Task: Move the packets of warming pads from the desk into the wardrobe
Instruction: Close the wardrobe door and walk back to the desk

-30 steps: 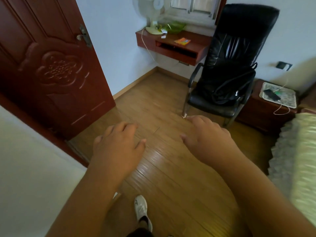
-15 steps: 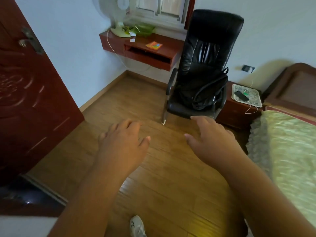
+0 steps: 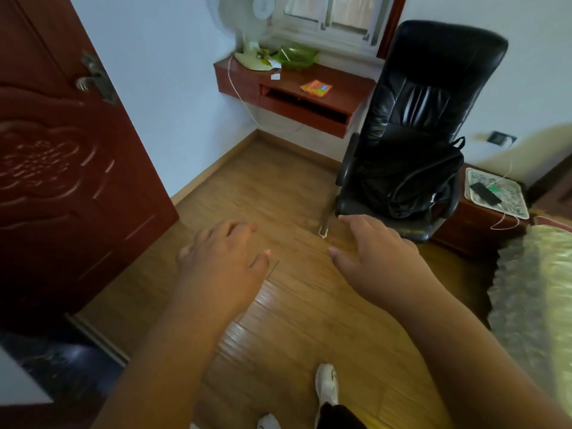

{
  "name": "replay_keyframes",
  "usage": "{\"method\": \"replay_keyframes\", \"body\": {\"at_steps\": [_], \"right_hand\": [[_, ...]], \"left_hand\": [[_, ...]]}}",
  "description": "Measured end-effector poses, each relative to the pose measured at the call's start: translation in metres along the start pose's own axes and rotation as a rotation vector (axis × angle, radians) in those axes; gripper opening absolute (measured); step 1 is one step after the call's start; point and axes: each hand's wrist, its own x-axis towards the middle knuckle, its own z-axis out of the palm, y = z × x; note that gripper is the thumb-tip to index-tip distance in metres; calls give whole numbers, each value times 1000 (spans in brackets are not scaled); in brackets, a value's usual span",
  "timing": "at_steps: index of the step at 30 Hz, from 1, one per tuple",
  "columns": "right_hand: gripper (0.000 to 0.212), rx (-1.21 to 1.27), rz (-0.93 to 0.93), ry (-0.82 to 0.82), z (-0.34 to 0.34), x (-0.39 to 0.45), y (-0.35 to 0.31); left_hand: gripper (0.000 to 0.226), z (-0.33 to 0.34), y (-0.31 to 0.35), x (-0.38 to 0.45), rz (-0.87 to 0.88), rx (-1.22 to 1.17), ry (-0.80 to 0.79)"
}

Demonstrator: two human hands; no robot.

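From the head view, the left hand (image 3: 221, 266) and right hand (image 3: 376, 258) are held out over the wooden floor (image 3: 278, 187), fingers loosely spread, holding nothing. The orange packets of warming pads (image 3: 316, 87) lie on the red wall-mounted worktop (image 3: 346, 88) under the window, well apart from both hands. A white fan (image 3: 252, 29) and a green dish (image 3: 297, 54) stand at the worktop's back. A black chair (image 3: 418, 119) carrying a black bag (image 3: 411, 178) stands beside it
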Motion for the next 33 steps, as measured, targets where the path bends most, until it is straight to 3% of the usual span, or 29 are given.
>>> {"method": "replay_keyframes", "body": {"at_steps": [9,21,33], "right_hand": [[71,36,-101,-45,-4,112,-25],[70,76,-247,-32,-52,295,-22],[71,75,-228,-98,-64,404,-24]], "left_hand": [[54,-22,-15,82,-121,54,38],[56,-51,33,239,-208,80,129],[56,-43,36,340,-202,48,82]]}}
